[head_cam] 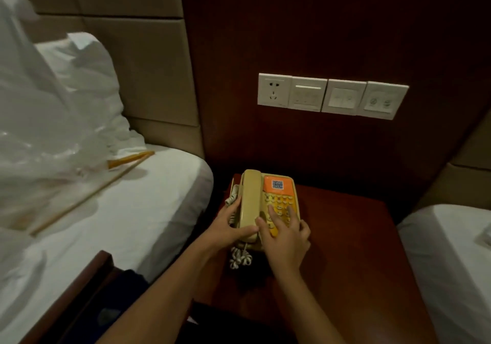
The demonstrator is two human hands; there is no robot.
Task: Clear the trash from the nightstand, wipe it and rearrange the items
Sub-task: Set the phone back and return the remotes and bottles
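Dark reddish-brown wooden nightstand (345, 250), set between two white-sheeted beds. On its top, at the back left corner, a beige corded telephone (265, 205) with orange keypad panel, handset seated on the left side of the base, coiled cord (240, 258) spilling onto the wood at the front. On the left bed (132, 224): a clear plastic bag (39, 144), a long thin wooden stick (87, 195), white pillows (87, 78) against the headboard. Right bed (451, 250) only partly visible.

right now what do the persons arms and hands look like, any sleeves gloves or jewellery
Both forearms are bare as far as the frame shows, with no sleeve in view. The left hand and right hand wear no gloves, and no ring, watch or bracelet shows. Nails look short and unpainted.
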